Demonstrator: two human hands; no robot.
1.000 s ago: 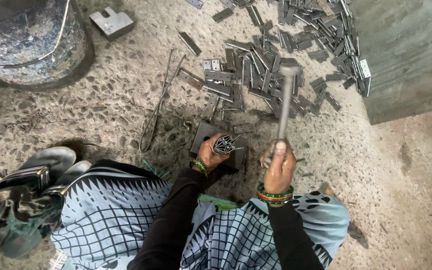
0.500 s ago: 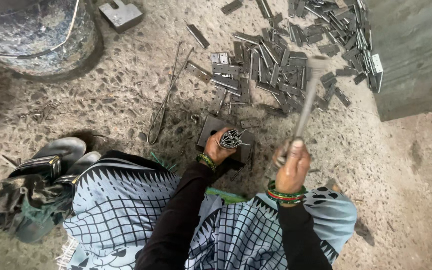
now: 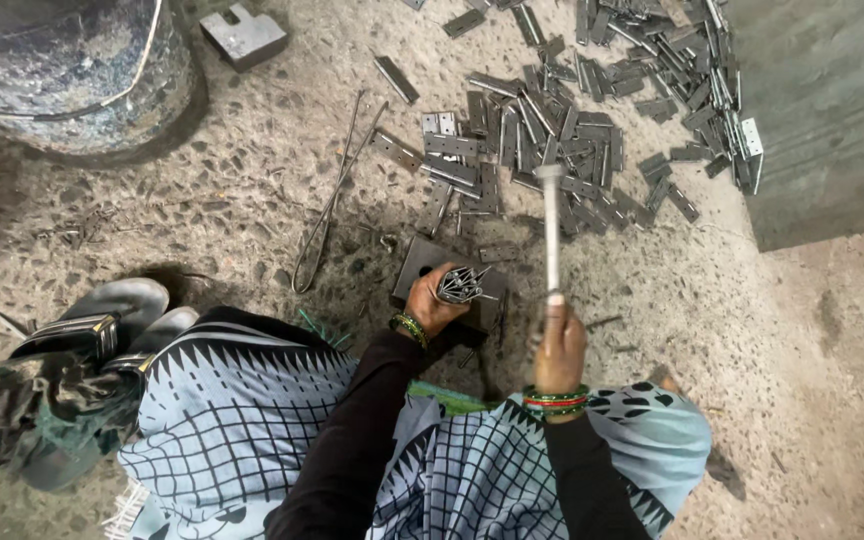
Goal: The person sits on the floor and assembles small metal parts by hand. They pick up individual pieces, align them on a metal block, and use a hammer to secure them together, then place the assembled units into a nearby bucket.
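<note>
My left hand [image 3: 432, 305] holds a bundle of thin metal pins [image 3: 460, 286] over a dark square steel block [image 3: 420, 258] on the floor. A small hammer [image 3: 551, 225] is gripped by its handle in my right hand [image 3: 559, 345]; its head points away from me, raised above the block's right side. Beyond the block lies a spread of several flat metal hinge pieces [image 3: 552, 110]. Both wrists wear bangles.
A large grey drum [image 3: 62, 70] stands at the upper left, with a small metal block [image 3: 243, 35] beside it. A bent wire rod [image 3: 332, 200] lies on the speckled floor. Sandals [image 3: 102, 320] sit at the left. A grey slab [image 3: 832, 110] rises at the right.
The hammer has swung from tilted right to nearly upright and higher. My left hand stays on the pin bundle at the block. The view has shifted slightly.
</note>
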